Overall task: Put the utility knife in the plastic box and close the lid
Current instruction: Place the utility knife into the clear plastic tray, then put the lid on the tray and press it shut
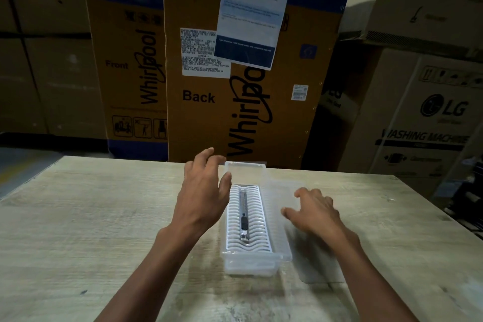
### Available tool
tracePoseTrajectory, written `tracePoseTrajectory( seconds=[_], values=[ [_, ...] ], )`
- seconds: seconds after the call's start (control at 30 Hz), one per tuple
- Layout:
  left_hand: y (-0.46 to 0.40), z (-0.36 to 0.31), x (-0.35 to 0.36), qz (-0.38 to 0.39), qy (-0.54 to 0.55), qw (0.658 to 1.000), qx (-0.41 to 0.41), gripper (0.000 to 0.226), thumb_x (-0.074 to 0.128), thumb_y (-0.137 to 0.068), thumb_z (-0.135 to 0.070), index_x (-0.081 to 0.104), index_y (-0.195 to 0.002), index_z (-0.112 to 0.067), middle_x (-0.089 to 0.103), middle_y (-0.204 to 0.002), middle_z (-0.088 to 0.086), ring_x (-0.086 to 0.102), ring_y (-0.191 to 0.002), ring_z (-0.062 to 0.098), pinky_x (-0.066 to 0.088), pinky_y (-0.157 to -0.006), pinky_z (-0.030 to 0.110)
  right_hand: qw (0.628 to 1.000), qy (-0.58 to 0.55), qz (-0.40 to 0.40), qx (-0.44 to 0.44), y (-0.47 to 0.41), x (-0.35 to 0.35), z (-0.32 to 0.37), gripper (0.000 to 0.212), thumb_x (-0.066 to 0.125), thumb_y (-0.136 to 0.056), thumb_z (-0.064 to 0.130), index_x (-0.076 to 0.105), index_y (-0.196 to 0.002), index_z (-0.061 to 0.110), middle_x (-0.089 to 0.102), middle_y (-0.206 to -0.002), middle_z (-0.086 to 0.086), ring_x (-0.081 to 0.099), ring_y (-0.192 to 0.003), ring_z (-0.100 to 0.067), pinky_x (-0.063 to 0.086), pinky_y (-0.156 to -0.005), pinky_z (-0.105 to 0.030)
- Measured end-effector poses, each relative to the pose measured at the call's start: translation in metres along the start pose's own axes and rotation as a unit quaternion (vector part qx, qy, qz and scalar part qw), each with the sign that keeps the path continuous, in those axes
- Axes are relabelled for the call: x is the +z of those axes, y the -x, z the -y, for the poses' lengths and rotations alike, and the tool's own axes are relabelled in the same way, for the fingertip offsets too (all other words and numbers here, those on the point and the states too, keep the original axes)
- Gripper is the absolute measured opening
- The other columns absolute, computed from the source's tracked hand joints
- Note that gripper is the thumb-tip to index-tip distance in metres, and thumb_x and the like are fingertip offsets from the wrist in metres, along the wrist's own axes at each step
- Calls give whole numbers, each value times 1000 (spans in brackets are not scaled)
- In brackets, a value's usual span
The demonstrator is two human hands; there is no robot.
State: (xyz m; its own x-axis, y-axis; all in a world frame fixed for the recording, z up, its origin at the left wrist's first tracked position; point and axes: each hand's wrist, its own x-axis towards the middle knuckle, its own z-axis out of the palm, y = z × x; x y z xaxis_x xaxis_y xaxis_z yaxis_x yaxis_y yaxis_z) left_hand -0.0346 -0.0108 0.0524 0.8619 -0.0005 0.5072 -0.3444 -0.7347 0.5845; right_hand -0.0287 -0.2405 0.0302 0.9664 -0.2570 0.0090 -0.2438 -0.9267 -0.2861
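Left hand (202, 191): open, empty, hovering beside the box's left wall.
Utility knife (244, 214): between the hands, in the plastic box (251, 261), long axis pointing away.
Right hand (313, 210): spread, empty, over the clear lid (313, 273), likely nearer to it.

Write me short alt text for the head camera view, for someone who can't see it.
A utility knife lies lengthwise on the ribbed white insert of an open clear plastic box on a pale wooden table. The left hand hovers open beside the box; the right hand reaches over the clear lid lying to the right. Cardboard appliance cartons stand behind.
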Motion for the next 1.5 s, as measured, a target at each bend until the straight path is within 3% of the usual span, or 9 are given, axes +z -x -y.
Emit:
tracePoseTrajectory(
  seconds=[0.13, 0.33, 0.63, 0.73, 0.87, 1.13, 1.2, 1.33, 1.5],
  values=[
    [1, 6, 8, 10, -6, 1000, -7, 29, 54, -97, -28, 58, -125, -20, 39, -154, 1, 34, -142, 20, 37, -100, 29, 997, 35, 66, 27, -2, 12, -8, 64, 55, -87, 65, 42, -138, 29, 34, -155, -6, 38, -136, -40, 37, -105, -58],
    [4, 17, 17, 42, -37, 998, -36, 30, 54, -96, -33, 60, -121, -19, 45, -147, 2, 40, -133, 20, 44, -89, 31, 995, 55, 80, 15, 1, 10, -8, 67, 53, -88, 65, 40, -142, 26, 33, -155, -5, 35, -136, -41, 34, -104, -57],
    [5, 22, 24, 59, 11, 994, -86, 28, 57, -95, -29, 63, -120, -18, 63, -128, 4, 62, -101, 17, 53, -88, 33, 997, -50, -31, 42, 8, -22, 1, 67, 51, -86, 66, 50, -140, 26, 51, -144, -9, 53, -123, -35, 45, -99, -51],
    [3, 23, 25, 57, 27, 994, -84, 28, 58, -96, -26, 65, -120, -14, 68, -122, 5, 59, -93, 13, 54, -84, 31, 989, -130, -70, 4, 17, -44, 14, 66, 51, -87, 66, 51, -141, 28, 52, -145, -7, 55, -122, -31, 46, -92, -47],
    [1, 20, 21, 60, 67, 991, -99, 33, 51, -99, -30, 70, -117, -10, 73, -113, 7, 67, -78, 18, 62, -74, 43, 985, -149, -62, -66, 35, -40, 45, 66, 51, -88, 68, 50, -142, 29, 52, -146, -4, 55, -112, -22, 43, -82, -39],
    [4, 11, 12, 86, 114, 980, -140, 43, 45, -100, -41, 73, -110, -9, 67, -73, -5, 71, -62, 20, 59, -55, 28, 995, -40, -46, -75, 35, 2, 80, 72, 38, -88, 74, 43, -145, 30, 44, -153, -4, 47, -132, -32, 41, -105, -52],
    [4, 11, 12, 86, 103, 982, -133, 42, 47, -99, -41, 73, -111, -9, 71, -78, -3, 72, -60, 19, 62, -60, 33, 994, -33, -50, -87, 35, 4, 79, 66, 37, -93, 70, 48, -142, 26, 44, -152, -6, 46, -133, -33, 41, -104, -50],
    [3, 13, 13, 93, 94, 984, -122, 38, 55, -97, -37, 69, -121, -11, 75, -114, 3, 73, -60, 17, 63, -63, 34, 990, -80, -65, -99, 29, -4, 71, 56, 42, -98, 59, 60, -133, 19, 60, -139, -7, 57, -122, -27, 50, -96, -44],
    [5, 12, 13, 112, 101, 979, -134, 49, 61, -94, -28, 54, -138, -6, 67, -126, 10, 73, -79, 22, 64, -67, 38, 988, -102, -6, -114, 26, -16, 56, 47, 60, -95, 45, 62, -132, 17, 62, -138, -2, 58, -124, -21, 49, -96, -40]
  ],
)
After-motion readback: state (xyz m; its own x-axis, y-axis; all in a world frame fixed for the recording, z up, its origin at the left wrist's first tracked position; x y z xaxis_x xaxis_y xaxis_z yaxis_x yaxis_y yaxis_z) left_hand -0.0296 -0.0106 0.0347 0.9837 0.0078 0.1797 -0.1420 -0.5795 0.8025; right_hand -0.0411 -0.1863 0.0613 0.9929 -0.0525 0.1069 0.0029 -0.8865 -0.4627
